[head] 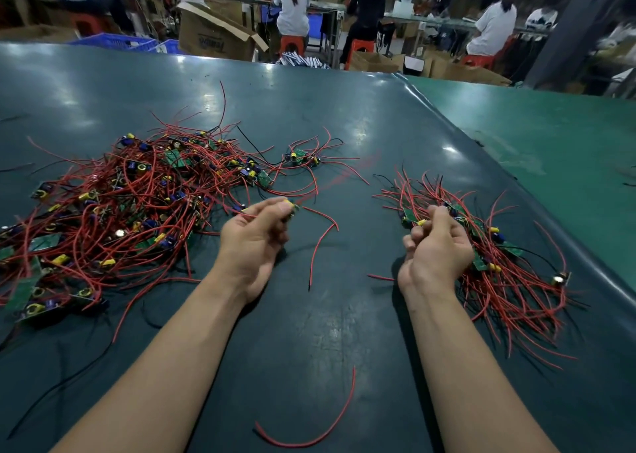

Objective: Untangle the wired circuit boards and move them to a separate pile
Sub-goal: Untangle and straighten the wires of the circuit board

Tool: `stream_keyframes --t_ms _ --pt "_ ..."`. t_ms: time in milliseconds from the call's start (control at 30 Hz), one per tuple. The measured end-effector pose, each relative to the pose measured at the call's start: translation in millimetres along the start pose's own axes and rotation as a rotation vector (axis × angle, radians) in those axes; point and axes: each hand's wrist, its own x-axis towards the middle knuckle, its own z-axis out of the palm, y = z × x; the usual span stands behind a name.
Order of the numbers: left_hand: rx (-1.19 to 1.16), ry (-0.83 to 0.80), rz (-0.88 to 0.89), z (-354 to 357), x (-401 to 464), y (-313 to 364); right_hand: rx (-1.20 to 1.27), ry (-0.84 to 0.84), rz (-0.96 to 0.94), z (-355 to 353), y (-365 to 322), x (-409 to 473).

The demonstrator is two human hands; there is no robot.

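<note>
A small circuit board (292, 208) is pinched in the curled fingers of the left hand (253, 242), raised just above the bench (344, 315) beside the tangled pile (113, 211). Its red wires (320, 239) trail down to the surface, and one blurred strand runs off towards the far side. The right hand (435, 249) has its fingers curled over boards at the near edge of the sorted pile (499, 266); exactly which board is held cannot be told.

Risks, as judged:
- If the lifted board is drawn away while a lead is caught in the tangle, neighbouring boards may be dragged along or a soldered wire strained.
- The trailing wires may snag the sorted pile on crossing and re-tangle it.
- The sorted pile lies near the raised right edge of the bench, where a board may slide off.
- A loose red wire (309, 428) lies near the forearms and may be swept along.

Containers: none are in use on the bench. An open cardboard box (213, 34) and blue crates (117, 43) stand beyond it; their contents are not visible.
</note>
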Motion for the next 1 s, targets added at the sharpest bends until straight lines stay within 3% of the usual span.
stream_keyframes --t_ms 67,200,300,367,500,633,700,800,1000 --pt "0.021 0.073 0.087 -0.5 2.8 -0.8 -0.149 -0.106 -0.143 2.4 1.8 -6.2" --pt "0.397 0.072 0.42 2.8 -4.2 -10.6 -0.582 -0.556 -0.48 10.8 20.0 -41.1" --pt "0.708 0.107 0.666 -2.2 -5.2 -13.5 -0.675 -0.852 -0.614 10.6 28.7 -51.5" --pt "0.926 0.131 0.801 -2.8 -6.4 -14.6 -0.697 -0.949 -0.672 10.7 29.6 -54.2" --pt "1.101 0.075 0.913 -0.3 -10.0 -17.5 -0.626 -0.874 -0.633 13.8 29.3 -55.1" --pt "1.173 0.031 0.929 -2.2 -9.1 -15.5 -0.445 -0.808 -0.121 16.5 24.4 -49.7" --pt "1.175 -0.028 0.894 -2.5 -7.7 -13.7 -0.391 -0.809 0.024 15.4 22.4 -48.9" --pt "1.232 -0.076 0.876 -2.6 -6.3 -15.4 -0.381 -0.816 0.067 15.2 22.0 -50.2" --pt "1.305 0.025 0.901 -4.0 -7.3 -19.1 -0.361 -0.727 0.07 17.6 23.4 -45.9"
